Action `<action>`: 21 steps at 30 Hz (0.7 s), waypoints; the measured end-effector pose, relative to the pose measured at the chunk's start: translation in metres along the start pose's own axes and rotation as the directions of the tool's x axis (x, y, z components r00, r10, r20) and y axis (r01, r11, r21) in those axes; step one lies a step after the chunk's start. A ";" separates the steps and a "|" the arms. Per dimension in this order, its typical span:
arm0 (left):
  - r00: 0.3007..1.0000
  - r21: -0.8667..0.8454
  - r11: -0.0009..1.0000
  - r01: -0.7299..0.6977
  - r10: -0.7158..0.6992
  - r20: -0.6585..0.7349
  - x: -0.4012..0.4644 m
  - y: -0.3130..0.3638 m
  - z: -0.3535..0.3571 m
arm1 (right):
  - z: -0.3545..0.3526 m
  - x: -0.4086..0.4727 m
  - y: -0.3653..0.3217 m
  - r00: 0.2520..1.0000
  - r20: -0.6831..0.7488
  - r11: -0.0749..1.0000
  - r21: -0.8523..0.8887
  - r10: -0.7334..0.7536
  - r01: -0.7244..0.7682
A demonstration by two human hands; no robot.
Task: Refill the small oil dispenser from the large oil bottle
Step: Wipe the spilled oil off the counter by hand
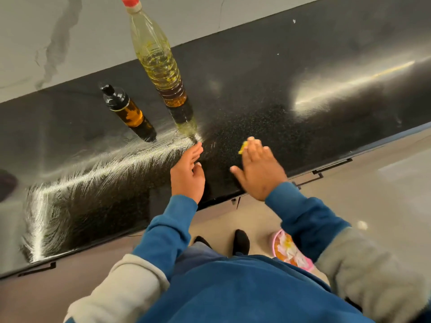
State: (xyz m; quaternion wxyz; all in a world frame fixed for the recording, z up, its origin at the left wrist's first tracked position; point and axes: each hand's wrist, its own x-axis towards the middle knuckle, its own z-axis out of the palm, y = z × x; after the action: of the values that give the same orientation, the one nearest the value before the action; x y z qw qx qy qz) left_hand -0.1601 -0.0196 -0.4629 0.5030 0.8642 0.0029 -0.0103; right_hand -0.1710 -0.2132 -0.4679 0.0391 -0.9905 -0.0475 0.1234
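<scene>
**Both bottles capped and waiting by the table's back edge**

The bottle (161, 66) is standing beside the dispenser (127, 111) — probably slick, soft-walled and bottom-heavy, so its ribbed lower body looks safest. The left hand (187, 176) is hovering open; the right hand (258, 171) is pressing something yellow under straight fingers (253, 145).

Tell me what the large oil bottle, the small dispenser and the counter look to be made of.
Large oil bottle: clear thin plastic, probably; ribbed wall, red screw cap.
Small oil dispenser: amber glass or hard plastic, cannot tell which; glossy, with a black plastic-looking top.
Counter: polished black stone or a stone-look slab; speckled, mirror-like glare and wipe streaks.
</scene>
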 end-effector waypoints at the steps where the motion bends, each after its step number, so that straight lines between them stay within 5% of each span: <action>1: 0.999 -0.011 1.000 -0.011 0.011 -0.052 -0.002 0.000 -0.002 | 0.002 0.002 -0.021 0.997 0.008 0.997 0.001 -0.075 0.075; 7: 0.976 -0.005 1.000 0.013 -0.014 -0.218 -0.009 -0.028 -0.045 | 0.008 -0.033 -0.080 0.843 0.203 0.863 0.018 -0.498 0.505; 11: 0.952 -0.071 0.985 0.157 -0.170 -0.254 -0.007 -0.050 -0.082 | -0.011 0.008 -0.053 0.892 0.169 0.896 -0.081 -0.419 0.436; 16: 0.956 -0.128 0.976 0.177 -0.202 -0.214 0.001 -0.056 -0.106 | -0.023 0.107 -0.083 0.972 0.104 0.970 -0.104 -0.209 0.220; 21: 0.942 -0.194 0.961 0.197 -0.240 -0.234 0.010 -0.062 -0.126 | -0.007 0.088 -0.195 0.856 0.153 0.868 0.027 -0.493 0.496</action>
State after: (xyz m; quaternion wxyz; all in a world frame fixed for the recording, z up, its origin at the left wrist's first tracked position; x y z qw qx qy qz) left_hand -0.1487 0.1205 -0.4546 0.5654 0.8070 0.1645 0.0455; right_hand -0.1009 -0.0109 -0.4646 0.0591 -0.9327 -0.3038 0.1853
